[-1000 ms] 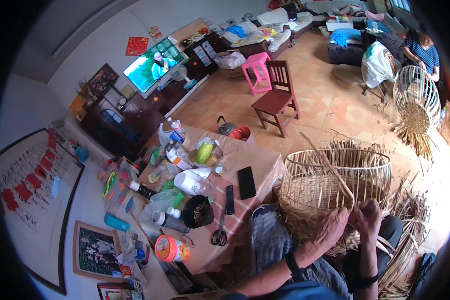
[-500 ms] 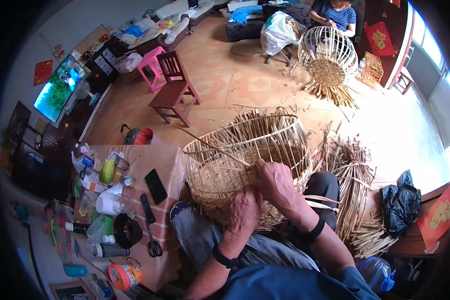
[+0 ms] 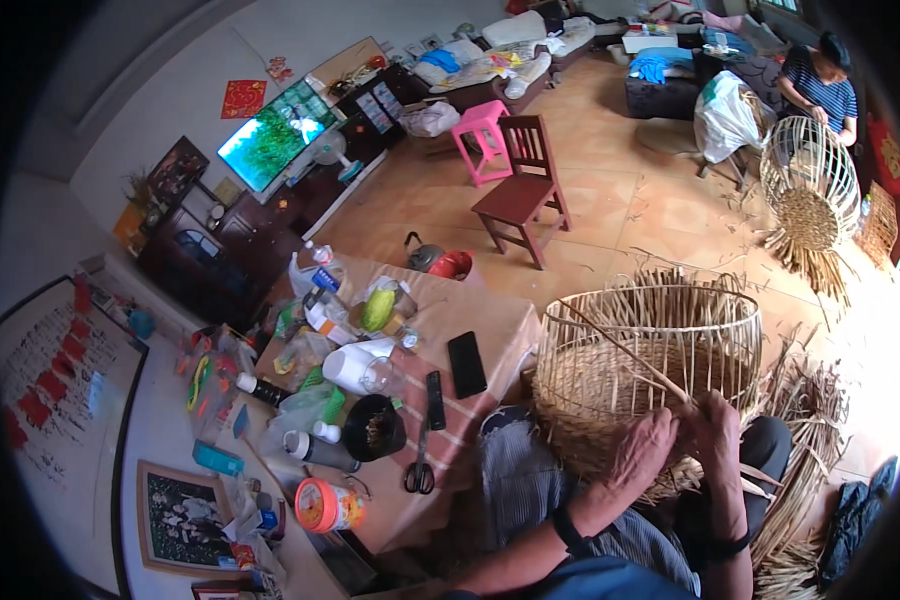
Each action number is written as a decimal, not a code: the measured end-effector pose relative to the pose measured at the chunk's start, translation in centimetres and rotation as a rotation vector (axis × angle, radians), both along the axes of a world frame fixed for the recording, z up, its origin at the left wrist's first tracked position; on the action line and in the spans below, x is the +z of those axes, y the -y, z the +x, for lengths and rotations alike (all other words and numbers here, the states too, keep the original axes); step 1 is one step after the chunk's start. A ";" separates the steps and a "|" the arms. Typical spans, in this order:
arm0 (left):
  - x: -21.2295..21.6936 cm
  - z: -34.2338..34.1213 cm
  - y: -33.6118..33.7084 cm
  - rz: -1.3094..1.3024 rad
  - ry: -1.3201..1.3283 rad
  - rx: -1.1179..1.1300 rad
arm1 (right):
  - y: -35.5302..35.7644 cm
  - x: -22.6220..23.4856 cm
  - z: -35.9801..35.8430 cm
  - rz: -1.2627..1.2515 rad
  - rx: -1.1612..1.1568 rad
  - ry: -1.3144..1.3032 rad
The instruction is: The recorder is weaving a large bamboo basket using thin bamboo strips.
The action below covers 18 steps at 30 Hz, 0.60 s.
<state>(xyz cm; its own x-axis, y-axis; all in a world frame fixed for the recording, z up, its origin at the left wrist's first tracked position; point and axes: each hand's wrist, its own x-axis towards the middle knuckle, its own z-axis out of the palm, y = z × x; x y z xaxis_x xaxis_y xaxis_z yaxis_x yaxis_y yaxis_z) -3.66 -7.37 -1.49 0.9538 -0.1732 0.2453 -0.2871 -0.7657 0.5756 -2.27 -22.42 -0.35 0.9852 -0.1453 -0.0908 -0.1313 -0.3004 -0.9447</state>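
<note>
Brown and woven, the basket (image 3: 582,418) sits at the lower right. The right hand (image 3: 716,428) pinches a long strip (image 3: 654,374). I can't tell the left hand's (image 3: 642,448) grip.

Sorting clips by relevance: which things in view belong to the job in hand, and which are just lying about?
Part of the job:
part-woven basket
long strip, running down to the left hand and right hand
bundle of dry strips, likely its material

Lying about:
black phone
dark remote control
red-brown chair
pink stool
scissors, untouched now; possibly a tool for it
</note>
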 end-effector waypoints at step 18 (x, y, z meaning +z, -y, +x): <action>-0.1 -0.8 -1.3 0.008 0.127 -0.141 | 3.2 0.2 -4.1 0.153 0.339 -0.033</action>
<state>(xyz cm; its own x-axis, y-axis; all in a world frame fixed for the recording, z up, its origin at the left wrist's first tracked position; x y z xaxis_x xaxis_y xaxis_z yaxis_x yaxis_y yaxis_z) -4.46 -6.11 -1.54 0.8813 -0.3058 0.3602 -0.4621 -0.7170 0.5219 -6.37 -25.65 -0.20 0.9711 0.2069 -0.1190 -0.0799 -0.1878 -0.9790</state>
